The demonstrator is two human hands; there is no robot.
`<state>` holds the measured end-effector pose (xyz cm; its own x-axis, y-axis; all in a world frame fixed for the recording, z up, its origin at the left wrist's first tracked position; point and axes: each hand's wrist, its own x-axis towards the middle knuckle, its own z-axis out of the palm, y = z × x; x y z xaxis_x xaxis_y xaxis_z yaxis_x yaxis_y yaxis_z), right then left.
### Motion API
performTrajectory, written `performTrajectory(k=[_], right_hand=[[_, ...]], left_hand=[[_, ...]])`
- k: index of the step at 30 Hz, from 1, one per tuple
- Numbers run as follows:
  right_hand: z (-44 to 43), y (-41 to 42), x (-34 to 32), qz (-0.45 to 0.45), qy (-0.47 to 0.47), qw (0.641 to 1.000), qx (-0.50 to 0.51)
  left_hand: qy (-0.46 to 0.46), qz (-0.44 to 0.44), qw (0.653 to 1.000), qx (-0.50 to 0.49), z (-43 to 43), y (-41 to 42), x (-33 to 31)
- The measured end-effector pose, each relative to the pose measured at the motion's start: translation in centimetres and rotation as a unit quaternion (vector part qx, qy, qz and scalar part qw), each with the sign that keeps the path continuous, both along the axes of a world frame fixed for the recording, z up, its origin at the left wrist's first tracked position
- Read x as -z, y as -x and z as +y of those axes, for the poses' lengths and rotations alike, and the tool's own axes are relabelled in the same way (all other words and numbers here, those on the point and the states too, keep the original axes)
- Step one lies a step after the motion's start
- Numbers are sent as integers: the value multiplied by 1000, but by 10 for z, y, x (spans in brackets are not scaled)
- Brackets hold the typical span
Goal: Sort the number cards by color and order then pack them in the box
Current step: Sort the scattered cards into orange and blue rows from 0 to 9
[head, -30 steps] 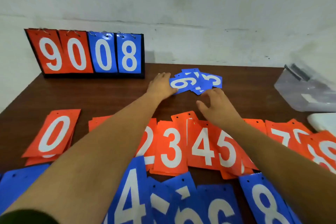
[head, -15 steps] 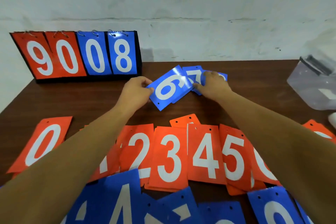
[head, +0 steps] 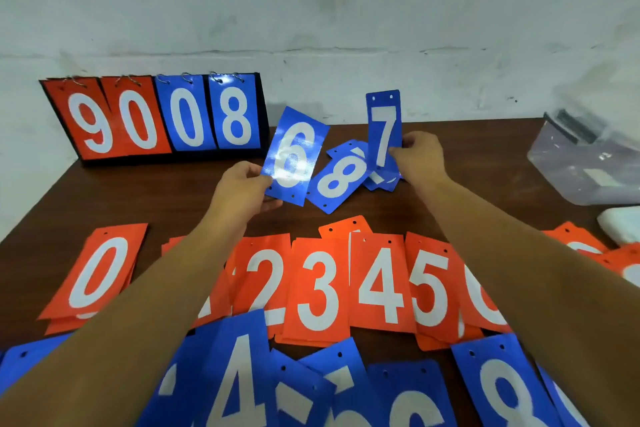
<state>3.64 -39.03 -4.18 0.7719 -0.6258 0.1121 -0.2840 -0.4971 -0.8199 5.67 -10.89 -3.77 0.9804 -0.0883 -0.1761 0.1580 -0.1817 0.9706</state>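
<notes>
My left hand (head: pixel 242 189) pinches a blue card with a 6 (head: pixel 294 156), lifted and tilted above the table. My right hand (head: pixel 417 158) pinches a blue card with a 7 (head: pixel 383 128), held upright. Between them a blue 8 card (head: pixel 341 180) lies on a small pile of blue cards (head: pixel 381 182). A row of orange cards (head: pixel 318 288), from 0 to 5 and onward, lies across the middle of the table. Closer to me lie more blue cards (head: pixel 242 385), showing a 4 and an 8 among others.
A flip scoreboard (head: pixel 156 118) reading 9 0 0 8 stands at the back left against the wall. A clear plastic box (head: pixel 585 163) sits at the right edge, with a white object (head: pixel 621 224) just in front of it. The brown table (head: pixel 121 198) ends at the wall.
Both hands have lifted a card off the far blue pile: the left raised the 6, the right pulled out the 7 and stood it upright. The blue 8 is now uncovered.
</notes>
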Motion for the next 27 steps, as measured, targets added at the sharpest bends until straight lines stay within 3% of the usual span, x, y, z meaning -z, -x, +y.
performTrajectory(k=[5, 14, 16, 22, 27], right_hand=[[14, 48, -42, -114, -133, 985, 8], [93, 166, -58, -121, -414, 898, -90], [108, 184, -52, -104, -416, 899, -92], [130, 227, -35, -56, -255, 962, -74], [141, 257, -26, -72, -286, 953, -72]], left_hand=[[88, 2, 996, 0, 6, 27, -18], [133, 7, 990, 54, 9, 118, -37], [152, 7, 985, 80, 11, 139, -37], [190, 5, 977, 94, 18, 194, -34], [123, -38, 988, 89, 17, 229, -22]])
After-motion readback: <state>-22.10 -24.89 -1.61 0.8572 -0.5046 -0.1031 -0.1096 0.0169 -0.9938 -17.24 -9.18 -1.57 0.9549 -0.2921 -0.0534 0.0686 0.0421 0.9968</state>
